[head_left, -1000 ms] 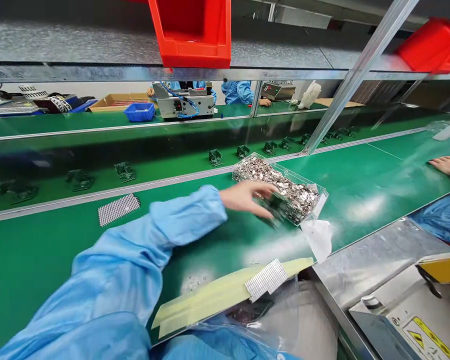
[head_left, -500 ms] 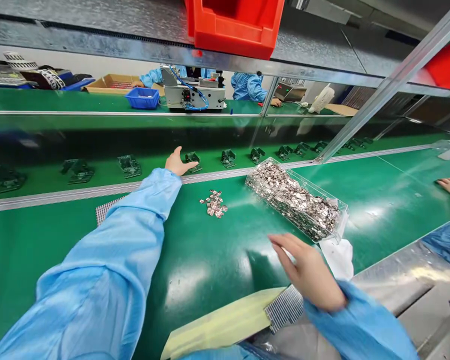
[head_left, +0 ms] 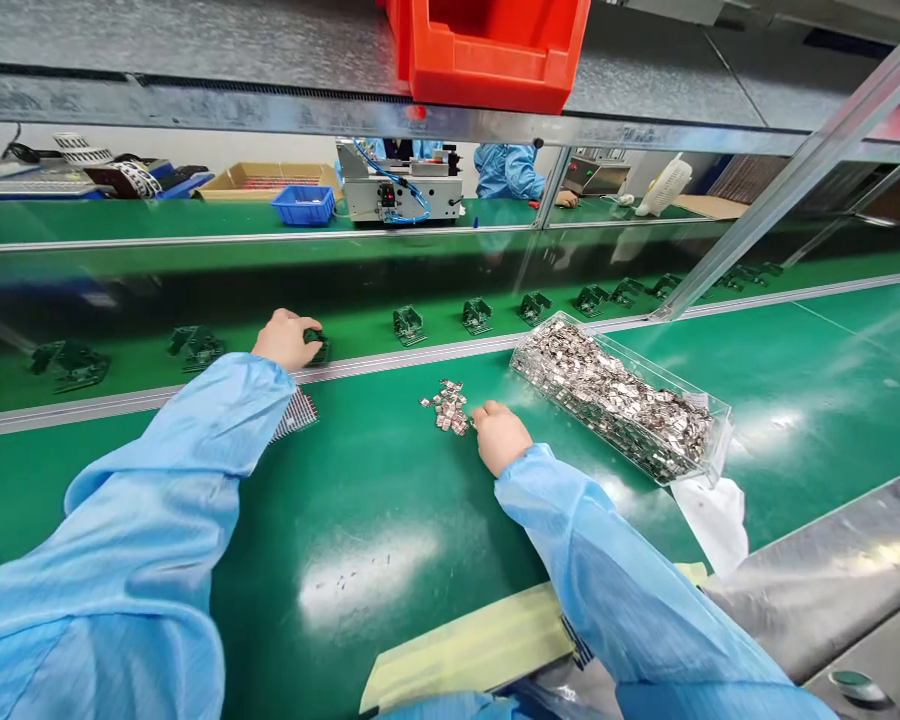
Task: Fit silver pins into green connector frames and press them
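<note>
Spanning the open green surface (head_left: 330, 490)
Left hand (head_left: 285, 340): fingers pinching 1 board (head_left: 321, 348). Right hand (head_left: 501, 438): fingers bunched beside metal pieces (head_left: 447, 406), grip unclear.

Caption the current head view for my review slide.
Left hand at a green board, right hand at a small pile of metal pieces, near a clear box of similar pieces.

I note one head-worn camera, facing forward and down across the glossy green table (head_left: 345, 480). The bare left hand (head_left: 289, 340) and bare right hand (head_left: 501, 437) fall near, mid-view; the grey metal shelf (head_left: 195, 40) spans the top; the boxy pale-grey machine with blue tubing (head_left: 360, 200) stands farther off.
</note>
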Action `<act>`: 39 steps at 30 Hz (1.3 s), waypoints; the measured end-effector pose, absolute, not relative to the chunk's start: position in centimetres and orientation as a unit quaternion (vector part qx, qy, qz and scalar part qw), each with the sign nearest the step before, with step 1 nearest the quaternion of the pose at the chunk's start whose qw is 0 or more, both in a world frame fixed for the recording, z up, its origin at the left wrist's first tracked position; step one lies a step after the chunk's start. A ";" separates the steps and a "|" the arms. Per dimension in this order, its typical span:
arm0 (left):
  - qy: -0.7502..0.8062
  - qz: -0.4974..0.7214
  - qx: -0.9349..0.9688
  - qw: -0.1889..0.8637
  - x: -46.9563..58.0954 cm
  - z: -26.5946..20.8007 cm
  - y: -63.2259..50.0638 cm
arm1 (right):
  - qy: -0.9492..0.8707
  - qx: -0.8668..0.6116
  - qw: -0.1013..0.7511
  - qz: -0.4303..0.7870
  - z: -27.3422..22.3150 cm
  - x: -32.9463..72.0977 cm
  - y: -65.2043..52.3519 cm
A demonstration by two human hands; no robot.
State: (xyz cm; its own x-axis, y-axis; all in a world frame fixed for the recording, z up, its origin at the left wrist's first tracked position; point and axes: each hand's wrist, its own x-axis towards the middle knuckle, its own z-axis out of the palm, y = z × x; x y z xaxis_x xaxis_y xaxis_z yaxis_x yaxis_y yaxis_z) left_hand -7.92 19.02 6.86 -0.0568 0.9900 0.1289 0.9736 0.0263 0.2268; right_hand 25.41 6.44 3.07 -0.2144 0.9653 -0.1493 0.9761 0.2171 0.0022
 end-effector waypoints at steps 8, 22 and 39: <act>0.497 0.068 0.863 0.055 2.4 6.2 2.4 | 0.751 0.654 0.043 -0.076 3.8 27.7 4.8; 0.544 0.223 0.788 0.182 3.1 -0.4 -1.7 | 0.546 0.577 -0.444 -0.414 5.7 30.4 -10.8; 0.381 0.385 0.546 0.640 10.0 0.9 -5.6 | 0.371 0.571 -0.596 -0.425 2.7 30.3 -16.2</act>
